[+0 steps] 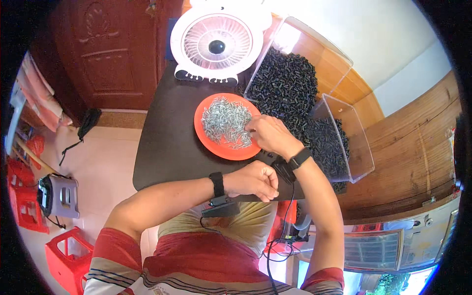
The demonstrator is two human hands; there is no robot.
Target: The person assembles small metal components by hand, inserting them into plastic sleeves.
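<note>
A round orange-red plate (216,149) on the dark table bears a heap of small silver metal pieces (223,120), which look like screws. My right hand (272,133) reaches over the plate's right rim, its bent fingertips pressed together at the edge of the heap. What they pinch, if anything, is too small to make out. Close to the table's front edge, my left hand (251,181) is curled with thumb and fingers together, below the plate and apart from it. Whatever lies between those fingers is hidden.
Clear plastic bins (351,147) of small black cylindrical parts (287,83) stand at the right. Behind the plate is a white animal-shaped fan (216,46). A black cable (269,260) hangs near my right arm. A red stool (69,260) stands at the lower left.
</note>
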